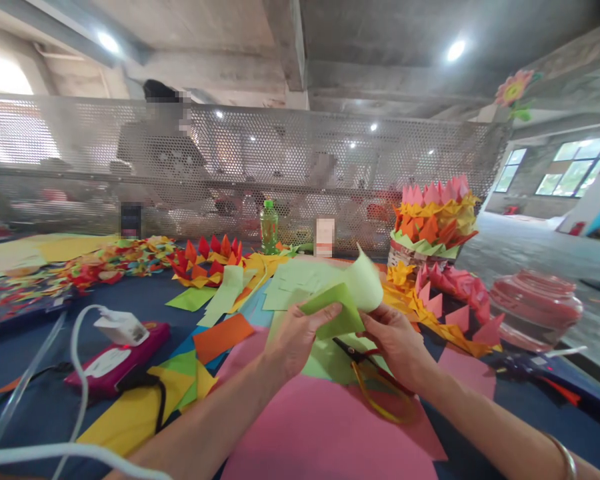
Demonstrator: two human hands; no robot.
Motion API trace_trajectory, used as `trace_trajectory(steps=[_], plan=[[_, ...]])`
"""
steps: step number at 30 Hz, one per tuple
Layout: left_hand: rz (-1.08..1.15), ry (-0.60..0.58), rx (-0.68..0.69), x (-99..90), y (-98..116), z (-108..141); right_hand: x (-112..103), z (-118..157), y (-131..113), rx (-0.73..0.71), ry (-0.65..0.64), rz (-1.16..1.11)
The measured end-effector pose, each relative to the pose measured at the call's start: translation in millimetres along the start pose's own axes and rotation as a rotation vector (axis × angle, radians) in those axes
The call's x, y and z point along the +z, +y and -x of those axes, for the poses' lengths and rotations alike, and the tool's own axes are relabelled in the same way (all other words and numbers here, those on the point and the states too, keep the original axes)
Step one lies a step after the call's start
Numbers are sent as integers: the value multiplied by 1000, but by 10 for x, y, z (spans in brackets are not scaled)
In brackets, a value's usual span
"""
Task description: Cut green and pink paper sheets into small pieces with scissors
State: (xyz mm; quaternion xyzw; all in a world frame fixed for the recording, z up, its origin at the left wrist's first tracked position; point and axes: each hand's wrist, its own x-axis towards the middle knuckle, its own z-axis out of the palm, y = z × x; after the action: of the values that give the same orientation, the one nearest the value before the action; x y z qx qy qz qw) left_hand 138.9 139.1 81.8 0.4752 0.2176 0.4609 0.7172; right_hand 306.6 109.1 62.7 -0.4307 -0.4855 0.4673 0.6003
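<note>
My left hand [296, 337] pinches a green paper sheet [336, 308] between thumb and fingers. At that sheet's right edge, my right hand [397, 343] pinches the paper, with a paler green curled flap [365, 281] rising behind. Whether flap and sheet are one piece, I cannot tell. Below my right hand are scissors [373, 392] with dark blades and yellow and red handles; whether they hang from my fingers or lie on the paper is unclear. A large pink sheet [325, 433] lies beneath my wrists, and light green sheets [300, 277] lie beyond my hands.
A magenta power strip [120, 360] with a white charger and cables sits left. Folded paper pieces [207, 260] stand behind it; a tiered paper stack [433, 227] and a pink jar [537, 310] are right. A green bottle [269, 228] stands before the perforated metal screen [300, 147]. Someone is behind it.
</note>
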Motion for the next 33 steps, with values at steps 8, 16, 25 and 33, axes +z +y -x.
trace_trajectory(steps=[8,16,25,33], plan=[[-323,152,164,-4,-16,-15,31,34,-80,-31,8,-90],[-546,108,212,-11,-39,7,45,44,-44,-52,35,174],[-70,73,219,72,99,20,-20,-30,-88,-54,143,157],[164,-92,-35,-1,25,-44,-15,-12,-102,-24,134,146]])
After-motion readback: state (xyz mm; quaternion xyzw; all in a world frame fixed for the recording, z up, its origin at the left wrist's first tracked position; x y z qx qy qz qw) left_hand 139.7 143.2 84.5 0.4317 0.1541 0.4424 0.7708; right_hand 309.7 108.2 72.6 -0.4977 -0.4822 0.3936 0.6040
